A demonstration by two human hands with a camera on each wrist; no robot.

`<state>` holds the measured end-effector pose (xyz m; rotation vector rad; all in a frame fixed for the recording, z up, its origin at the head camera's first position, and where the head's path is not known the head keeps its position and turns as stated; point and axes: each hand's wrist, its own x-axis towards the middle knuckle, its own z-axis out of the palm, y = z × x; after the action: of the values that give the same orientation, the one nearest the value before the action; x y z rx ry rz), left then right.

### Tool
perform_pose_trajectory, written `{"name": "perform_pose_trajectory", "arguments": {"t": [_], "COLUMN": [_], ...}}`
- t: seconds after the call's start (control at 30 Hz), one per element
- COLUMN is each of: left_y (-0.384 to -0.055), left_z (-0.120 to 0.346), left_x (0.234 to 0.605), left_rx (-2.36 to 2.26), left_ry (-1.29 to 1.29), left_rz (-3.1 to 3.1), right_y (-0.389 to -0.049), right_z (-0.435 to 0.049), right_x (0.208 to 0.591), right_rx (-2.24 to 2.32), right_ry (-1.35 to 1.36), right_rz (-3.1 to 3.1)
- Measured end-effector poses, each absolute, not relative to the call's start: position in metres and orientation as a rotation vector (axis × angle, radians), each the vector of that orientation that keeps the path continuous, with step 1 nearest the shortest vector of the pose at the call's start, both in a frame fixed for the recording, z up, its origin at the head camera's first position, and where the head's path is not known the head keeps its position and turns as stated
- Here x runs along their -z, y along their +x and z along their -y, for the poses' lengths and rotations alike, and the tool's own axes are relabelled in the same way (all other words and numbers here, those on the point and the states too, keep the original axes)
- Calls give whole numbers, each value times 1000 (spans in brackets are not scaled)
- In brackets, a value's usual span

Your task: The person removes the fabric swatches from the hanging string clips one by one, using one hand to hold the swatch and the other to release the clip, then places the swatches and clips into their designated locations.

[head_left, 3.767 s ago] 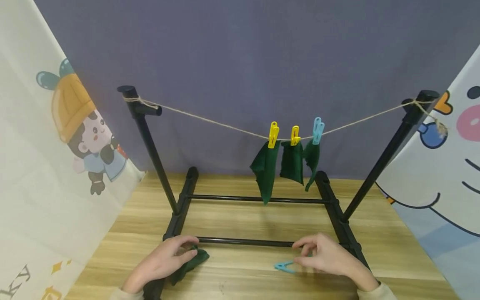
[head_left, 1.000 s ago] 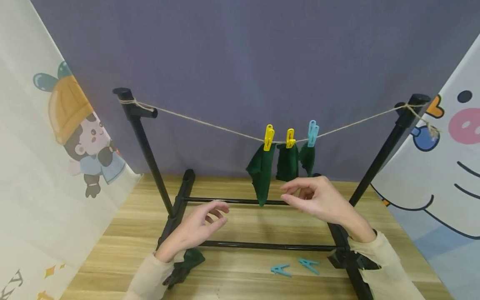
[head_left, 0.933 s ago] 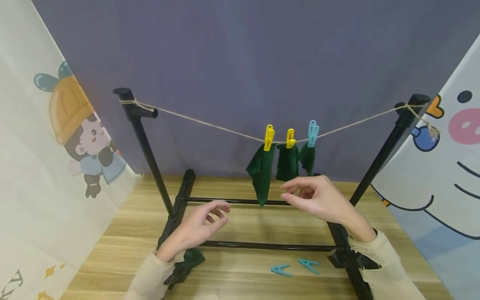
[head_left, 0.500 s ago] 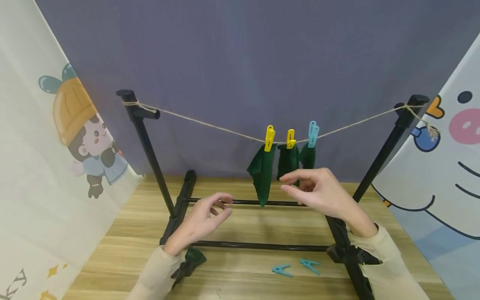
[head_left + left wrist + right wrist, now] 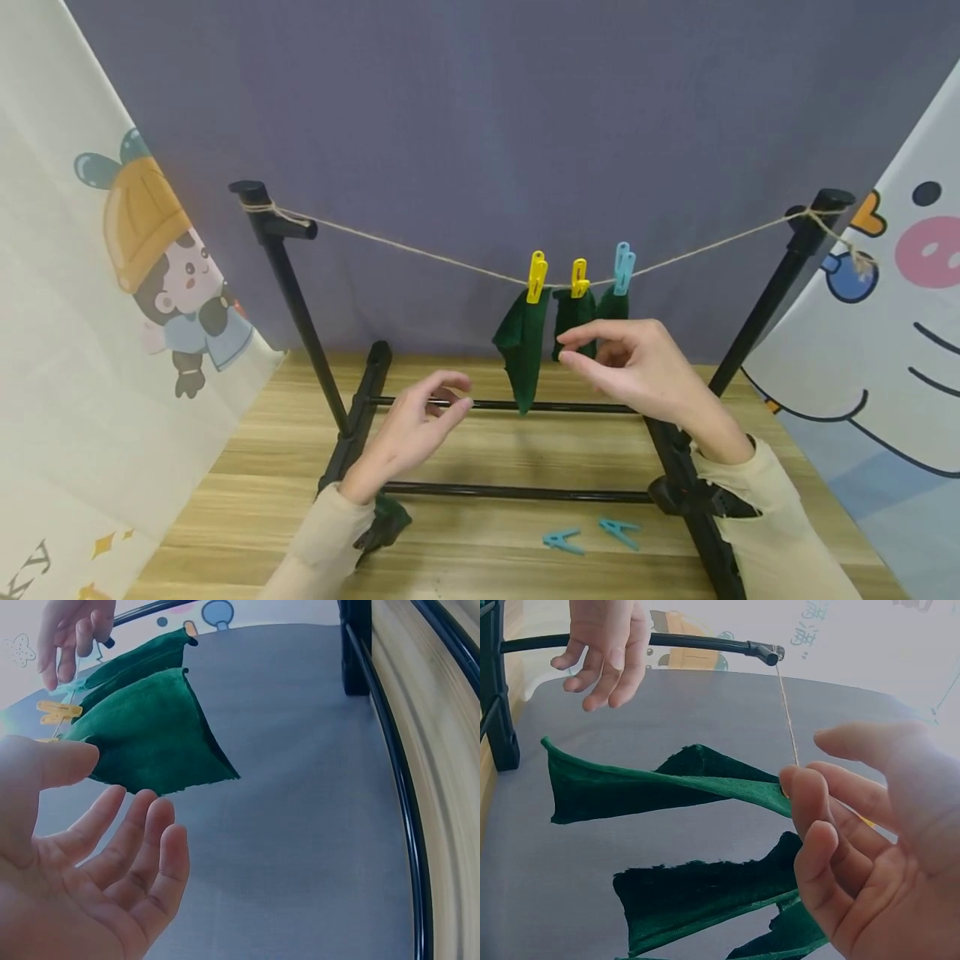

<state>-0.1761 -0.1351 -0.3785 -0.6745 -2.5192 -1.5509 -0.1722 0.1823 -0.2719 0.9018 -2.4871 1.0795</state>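
Note:
In the head view, three dark green cloths hang on a twine line [image 5: 412,248]. Two yellow clothespins [image 5: 537,277] and a light blue clothespin [image 5: 624,268] pin them there. My right hand [image 5: 637,367] is raised in front of the middle cloth [image 5: 574,310] and the right cloth [image 5: 613,306], covering their lower parts. Its fingers are bent loosely, with nothing between them. My left hand [image 5: 412,429] hovers left of the left cloth [image 5: 522,350], fingers spread and relaxed. In the left wrist view, that hand's palm [image 5: 82,900] is bare.
A black frame [image 5: 300,325] carries the line between two posts. Its lower bars cross the wooden table [image 5: 480,575]. Two blue clothespins [image 5: 562,542] lie near the front. Another crumpled green cloth [image 5: 392,521] lies by my left sleeve. A grey curtain [image 5: 420,108] hangs behind.
My hands have risen from the table, leaving the crumpled cloth and the blue clothespins there. Over the last second both have drifted slightly higher. The hanging cloths stay pinned.

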Motion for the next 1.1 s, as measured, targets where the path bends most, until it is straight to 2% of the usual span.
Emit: {"name": "perform_pose_trajectory", "arguments": {"t": [0.73,1.1], "left_y": [-199,-206], "left_z": [111,105], "left_x": [362,354], "left_rx": [1509,1567], "left_ry": [-676,-655], "left_rz": [2423,2366], "right_y": [-177,-172], "right_z": [-167,-151], "right_x": [252,230], "right_rx": [-1069,-1049], "right_ry": [978,859], "right_rz": [2192,2184]}}
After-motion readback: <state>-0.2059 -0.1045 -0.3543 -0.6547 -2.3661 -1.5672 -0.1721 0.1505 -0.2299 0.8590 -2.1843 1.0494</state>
